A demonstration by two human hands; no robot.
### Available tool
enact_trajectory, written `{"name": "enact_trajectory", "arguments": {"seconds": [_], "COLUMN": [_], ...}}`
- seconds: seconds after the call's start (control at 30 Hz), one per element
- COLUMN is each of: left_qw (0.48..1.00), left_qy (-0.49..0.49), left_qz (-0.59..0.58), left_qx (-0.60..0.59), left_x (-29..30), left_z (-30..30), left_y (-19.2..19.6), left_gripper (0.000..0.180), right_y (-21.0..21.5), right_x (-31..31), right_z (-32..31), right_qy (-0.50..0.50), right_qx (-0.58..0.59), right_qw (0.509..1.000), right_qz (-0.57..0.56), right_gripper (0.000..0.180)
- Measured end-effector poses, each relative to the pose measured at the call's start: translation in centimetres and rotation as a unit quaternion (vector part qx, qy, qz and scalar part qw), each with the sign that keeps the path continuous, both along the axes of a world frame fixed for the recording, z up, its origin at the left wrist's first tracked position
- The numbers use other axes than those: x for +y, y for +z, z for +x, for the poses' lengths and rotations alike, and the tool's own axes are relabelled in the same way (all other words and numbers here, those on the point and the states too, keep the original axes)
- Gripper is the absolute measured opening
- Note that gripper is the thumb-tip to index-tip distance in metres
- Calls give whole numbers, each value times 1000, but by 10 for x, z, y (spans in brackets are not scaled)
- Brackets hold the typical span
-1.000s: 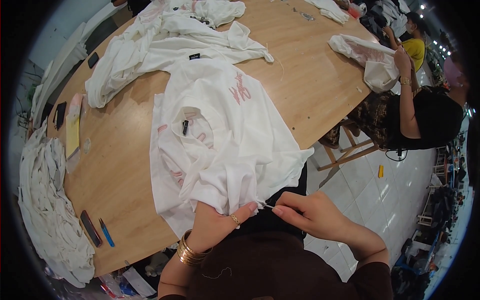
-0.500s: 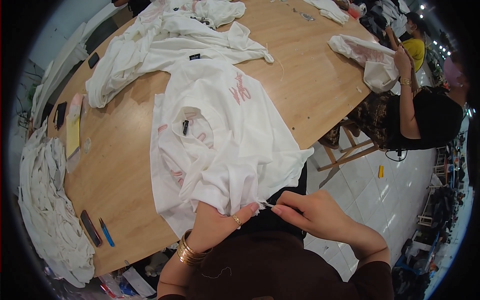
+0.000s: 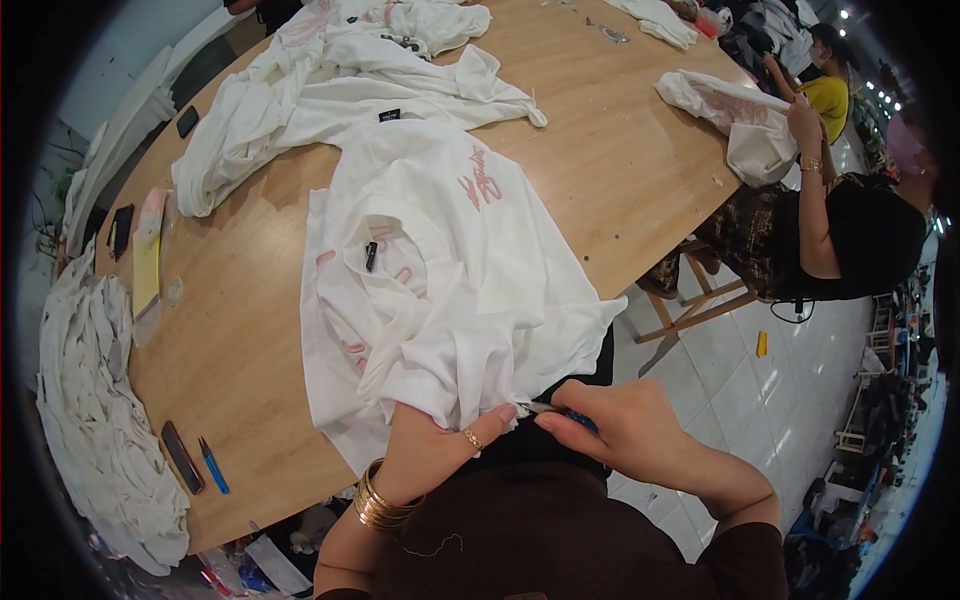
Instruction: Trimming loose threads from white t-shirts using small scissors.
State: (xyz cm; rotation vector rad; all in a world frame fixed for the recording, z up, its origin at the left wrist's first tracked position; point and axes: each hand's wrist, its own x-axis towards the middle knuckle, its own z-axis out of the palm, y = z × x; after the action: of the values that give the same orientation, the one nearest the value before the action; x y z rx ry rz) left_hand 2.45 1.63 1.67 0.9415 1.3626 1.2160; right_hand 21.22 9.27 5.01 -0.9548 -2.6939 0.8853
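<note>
A white T-shirt with pink lettering lies on the table, its near end bunched at the edge. My left hand, with a ring and gold bangles, is partly under the bunched cloth and pinches its edge between thumb and fingers. On the right, my right hand is closed around small blue-handled thread snips. Their metal tip points left and meets the cloth edge beside my left thumb. Whether the blades are closed is too small to make out.
Blue tweezer-like snips and a dark phone lie on the wooden table at left. White garments are heaped at the back, with a stack at far left. A co-worker sits at right, handling white cloth.
The fingers of my right hand have shifted on the snips, so the blue handle and more of the blade now show. My left hand and the shirt have hardly moved.
</note>
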Motion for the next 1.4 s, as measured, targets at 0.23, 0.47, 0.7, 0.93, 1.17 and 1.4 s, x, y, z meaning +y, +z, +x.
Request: {"name": "enact_trajectory", "arguments": {"seconds": [0.23,0.47,0.7,0.93,1.17,1.4], "left_qw": [1000,1000,1000,1000,1000,1000], "left_qy": [-1,1,0,13,15,-5], "left_qz": [6,-12,-1,3,-6,-19], "left_qx": [-4,-27,9,-9,-25,-20], "left_x": [0,-1,-1,-1,-2,-3], "left_z": [1,1,1,1,2,-1], "left_y": [1,1,2,0,0,-1], "left_gripper": [50,50,50,49,51,53], "right_y": [-2,0,4,0,-3,-3], "right_x": [-1,-2,-3,-3,-4,0], "right_z": [1,1,-1,-1,-1,-3], "right_qy": [-42,-17,-6,13,-22,-82], "right_qx": [8,-3,-41,-43,-11,33], "right_qw": [996,998,999,998,999,975], "right_qz": [-83,-58,-6,52,-21,-204], "right_gripper": [20,24,20,22,21,23]}}
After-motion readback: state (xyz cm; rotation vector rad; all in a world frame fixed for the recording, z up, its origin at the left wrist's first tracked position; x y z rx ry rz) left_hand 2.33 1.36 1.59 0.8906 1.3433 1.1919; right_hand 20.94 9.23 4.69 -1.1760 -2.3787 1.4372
